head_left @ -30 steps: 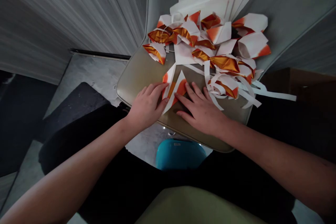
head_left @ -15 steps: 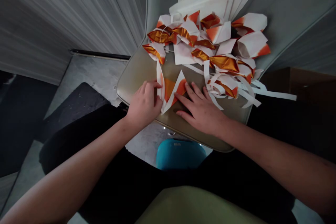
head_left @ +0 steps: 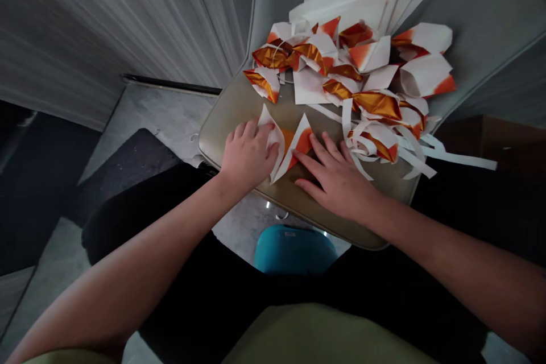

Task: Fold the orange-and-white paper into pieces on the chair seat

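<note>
A partly folded sheet of paper (head_left: 279,168), white outside with orange and gold inside, lies on the seat of a chair. My left hand (head_left: 247,151) is at its left flap, fingers curled over the white paper and thumb against its lower part. The flap leans inward over the orange middle. My right hand (head_left: 336,176) lies flat with fingers spread, its fingertips touching the right flap's orange edge. Just behind it sits a heap of folded white, orange and gold paper pieces (head_left: 377,104).
Loose white paper strips (head_left: 458,157) hang past the seat's right side. Stacked flat sheets (head_left: 350,8) lean against the chair back. Below the front edge of the chair seat (head_left: 226,122) stands a turquoise object (head_left: 294,250). A grey curtain-like surface (head_left: 170,17) is at the left.
My left hand has pushed the left flap over to the right, and its fingers now lie further across it. My right hand keeps its place on the paper. The whole view has shifted slightly.
</note>
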Motion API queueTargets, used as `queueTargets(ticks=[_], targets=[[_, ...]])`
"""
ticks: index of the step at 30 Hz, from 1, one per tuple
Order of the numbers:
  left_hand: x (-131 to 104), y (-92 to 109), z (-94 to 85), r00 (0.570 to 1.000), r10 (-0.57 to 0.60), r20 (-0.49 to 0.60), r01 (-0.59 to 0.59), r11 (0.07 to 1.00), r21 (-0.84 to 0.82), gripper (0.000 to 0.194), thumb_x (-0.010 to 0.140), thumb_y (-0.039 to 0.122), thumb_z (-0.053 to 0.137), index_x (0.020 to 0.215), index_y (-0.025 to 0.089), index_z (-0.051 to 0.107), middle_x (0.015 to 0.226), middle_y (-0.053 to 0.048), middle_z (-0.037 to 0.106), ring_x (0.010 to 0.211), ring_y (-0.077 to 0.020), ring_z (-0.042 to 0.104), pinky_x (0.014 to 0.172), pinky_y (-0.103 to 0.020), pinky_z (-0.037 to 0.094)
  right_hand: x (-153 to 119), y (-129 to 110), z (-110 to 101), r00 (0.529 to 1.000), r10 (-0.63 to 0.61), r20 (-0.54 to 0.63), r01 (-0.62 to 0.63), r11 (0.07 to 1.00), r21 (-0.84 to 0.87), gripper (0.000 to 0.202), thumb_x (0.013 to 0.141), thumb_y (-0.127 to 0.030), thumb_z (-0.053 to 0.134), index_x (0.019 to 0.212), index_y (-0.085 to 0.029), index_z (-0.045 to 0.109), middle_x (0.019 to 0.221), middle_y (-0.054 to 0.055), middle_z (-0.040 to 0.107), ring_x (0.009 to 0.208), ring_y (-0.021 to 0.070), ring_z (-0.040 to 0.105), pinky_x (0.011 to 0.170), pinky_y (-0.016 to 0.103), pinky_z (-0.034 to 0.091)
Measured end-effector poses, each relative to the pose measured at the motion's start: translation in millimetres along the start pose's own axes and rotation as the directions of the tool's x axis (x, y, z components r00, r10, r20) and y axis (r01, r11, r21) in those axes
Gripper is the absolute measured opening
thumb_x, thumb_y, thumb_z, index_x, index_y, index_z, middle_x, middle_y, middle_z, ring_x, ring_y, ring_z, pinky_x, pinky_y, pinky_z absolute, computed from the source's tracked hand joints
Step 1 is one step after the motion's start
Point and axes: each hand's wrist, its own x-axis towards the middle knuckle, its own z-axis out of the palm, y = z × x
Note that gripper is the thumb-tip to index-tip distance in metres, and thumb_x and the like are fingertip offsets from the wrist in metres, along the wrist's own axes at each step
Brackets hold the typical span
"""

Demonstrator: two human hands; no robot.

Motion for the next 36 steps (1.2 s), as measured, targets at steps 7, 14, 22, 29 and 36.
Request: queueTargets(ticks=[7, 14, 22, 29, 36], targets=[[-3.3, 1.1, -3.7, 0.999, 0.008, 0.05, -0.008, 1.0, -0.009, 0.044, 0.102, 0.036, 0.05, 0.143, 0.023, 0.058, 0.153, -0.012, 0.053, 0.135, -0.0345, 0.052, 0.11, -0.051, 0.045, 8.8, 0.6, -1.0, 0.982, -0.038, -0.185, 0.028, 0.998, -0.052, 0.045, 0.103, -0.041, 0.049, 0.134, -0.015, 0.068, 0.158, 0.019, 0.048, 0.151, 0.0437, 0.032, 0.118, 0.065, 0.031], [-5.8, -3.5, 2.4, 0.999, 0.053, 0.0, -0.053, 0.999, -0.01, 0.048, 0.101, 0.044, 0.053, 0.143, 0.022, 0.056, 0.157, -0.015, 0.049, 0.14, -0.0362, 0.049, 0.111, -0.054, 0.044, 48.3, -0.3, -1.9, 0.958, -0.036, -0.285, 0.055, 0.997, 0.059, 0.035, 0.102, -0.033, 0.046, 0.118, -0.019, 0.073, 0.117, 0.012, 0.074, 0.113, 0.0297, 0.064, 0.1, 0.047, 0.049], [-9.4, -11.7, 6.5, 0.995, 0.096, -0.005, -0.096, 0.995, -0.041, 0.053, 0.098, 0.048, 0.059, 0.144, 0.021, 0.059, 0.158, -0.018, 0.047, 0.142, -0.039, 0.048, 0.115, -0.058, 0.042, 77.4, 5.7, 8.5, 0.918, 0.1, -0.384, 0.055, 0.926, 0.373, 0.044, 0.097, -0.029, 0.047, 0.139, -0.017, 0.051, 0.116, 0.011, 0.072, 0.097, 0.0245, 0.069, 0.09, 0.04, 0.054], [-11.4, -13.7, 9.0, 0.991, 0.119, -0.053, -0.122, 0.991, -0.061, 0.053, 0.096, 0.046, 0.063, 0.141, 0.019, 0.06, 0.158, -0.018, 0.047, 0.141, -0.0407, 0.048, 0.114, -0.059, 0.042, 80.8, 10.6, 13.4, 0.899, 0.004, -0.437, 0.163, 0.924, 0.345, 0.045, 0.092, -0.024, 0.056, 0.137, -0.021, 0.054, 0.104, 0.009, 0.073, 0.089, 0.0262, 0.067, 0.083, 0.043, 0.053], [-8.1, -15.5, 9.5, 0.949, 0.143, -0.28, -0.203, 0.959, -0.199, 0.014, 0.095, 0.023, 0.059, 0.106, 0.018, 0.065, 0.136, -0.014, 0.065, 0.122, -0.0286, 0.064, 0.102, -0.045, 0.053, 82.8, 10.5, 13.0, 0.913, -0.096, -0.395, 0.192, 0.958, 0.212, 0.022, 0.096, -0.025, 0.054, 0.111, -0.018, 0.068, 0.094, 0.009, 0.073, 0.084, 0.026, 0.064, 0.078, 0.039, 0.047]])
